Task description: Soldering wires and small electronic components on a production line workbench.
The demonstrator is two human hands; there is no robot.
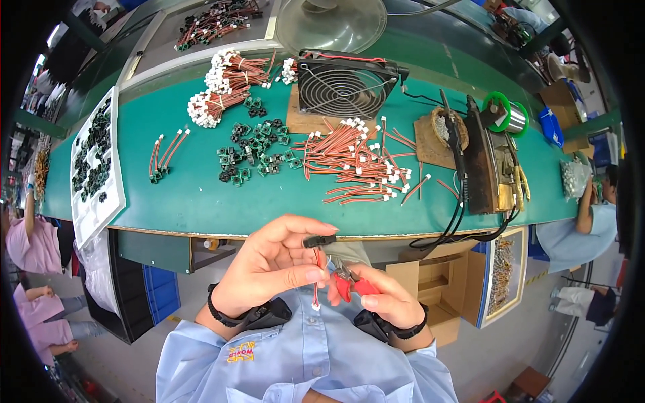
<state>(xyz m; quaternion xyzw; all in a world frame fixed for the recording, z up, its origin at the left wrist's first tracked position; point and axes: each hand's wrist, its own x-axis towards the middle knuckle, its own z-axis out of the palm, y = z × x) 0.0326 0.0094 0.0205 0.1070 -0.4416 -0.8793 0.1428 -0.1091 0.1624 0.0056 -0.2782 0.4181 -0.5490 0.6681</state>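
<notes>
Left hand (269,265) pinches small black plastic connector with short red wire lead (318,250) in front of chest, below green tabletop (188,195) edge, steadying the lead for trimming. Right hand (379,299) closed on red-handled cutting pliers (349,281), tips beside the wire.

On the table (188,195), the loose wire leads (356,164) lie right of centre, with the scattered small connector blocks (255,151) to their left and a few wired pairs (164,154) further left. Behind them — at the far edge — bundled leads (225,84) sit left of the fan (342,84). The tray of parts (97,158) lies at the left end, the solder spool (504,114) far right; the hands are nearer than the table's near edge.
</notes>
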